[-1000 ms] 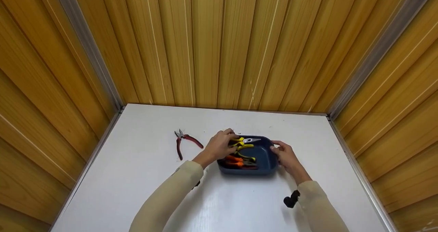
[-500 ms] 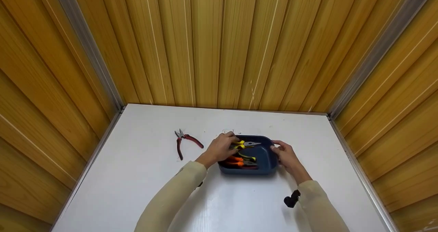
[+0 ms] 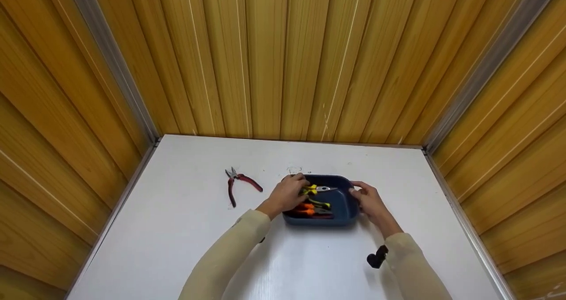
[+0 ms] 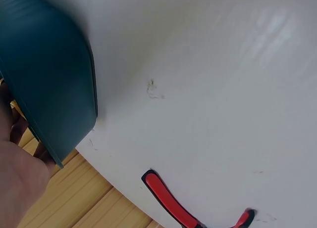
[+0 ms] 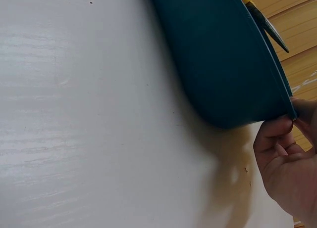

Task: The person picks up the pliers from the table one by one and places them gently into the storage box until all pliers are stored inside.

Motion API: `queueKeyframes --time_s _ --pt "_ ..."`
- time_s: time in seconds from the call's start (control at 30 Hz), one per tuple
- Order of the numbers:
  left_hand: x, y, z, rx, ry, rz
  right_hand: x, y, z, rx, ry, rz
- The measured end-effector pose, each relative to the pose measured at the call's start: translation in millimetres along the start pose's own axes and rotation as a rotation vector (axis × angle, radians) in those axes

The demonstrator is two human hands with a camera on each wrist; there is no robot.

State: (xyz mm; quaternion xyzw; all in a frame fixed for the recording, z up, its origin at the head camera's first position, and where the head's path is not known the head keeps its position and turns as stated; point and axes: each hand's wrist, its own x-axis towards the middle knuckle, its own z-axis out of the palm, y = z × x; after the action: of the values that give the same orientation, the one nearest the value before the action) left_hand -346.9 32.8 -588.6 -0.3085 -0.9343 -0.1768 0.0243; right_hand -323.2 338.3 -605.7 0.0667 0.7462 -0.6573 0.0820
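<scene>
A dark blue plastic bin [image 3: 320, 222] stands on the white table. My left hand [image 3: 287, 193] reaches over its left end and grips long-nose pliers with yellow handles [image 3: 313, 189], their jaws pointing right; the fingers hide most of the handles. Under them in the bin lie orange-handled pliers [image 3: 305, 210] and a yellow-green and black handle [image 3: 320, 204]. At the right end, my right hand [image 3: 369, 201] pinches the rim, thumb inside, clearly seen in the right wrist view against the bin wall [image 5: 223, 65]. In that view the pliers' tip [image 5: 270, 27] shows above the rim.
Red-and-black-handled cutting pliers [image 3: 233, 174] lie spread on the table [image 3: 177, 229] left of the bin; their red handle [image 4: 171, 201] appears low in the left wrist view. Wood-look panel walls [image 3: 265, 61] enclose the table's back and sides.
My left hand has moved slightly right and toward me, lowering the yellow-handled pliers into the bin. The right hand, the bin and the red-handled cutting pliers look unmoved.
</scene>
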Motion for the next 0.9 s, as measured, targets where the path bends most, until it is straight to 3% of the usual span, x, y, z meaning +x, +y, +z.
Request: queueKeyframes --time_s 0.17,0.43,0.9 --pt "1.5 1.3 6.1 0.035 -0.015 -0.015 -7.5 -11.0 0.5 0.0 -0.015 0.011" --pt "1.7 4.1 8.6 0.1 -0.041 -0.023 -1.3 1.5 0.4 -0.012 0.014 -0.021" --pt "5.1 7.9 2.2 0.09 -0.097 -0.057 -0.1 1.3 0.1 -0.009 0.019 -0.021"
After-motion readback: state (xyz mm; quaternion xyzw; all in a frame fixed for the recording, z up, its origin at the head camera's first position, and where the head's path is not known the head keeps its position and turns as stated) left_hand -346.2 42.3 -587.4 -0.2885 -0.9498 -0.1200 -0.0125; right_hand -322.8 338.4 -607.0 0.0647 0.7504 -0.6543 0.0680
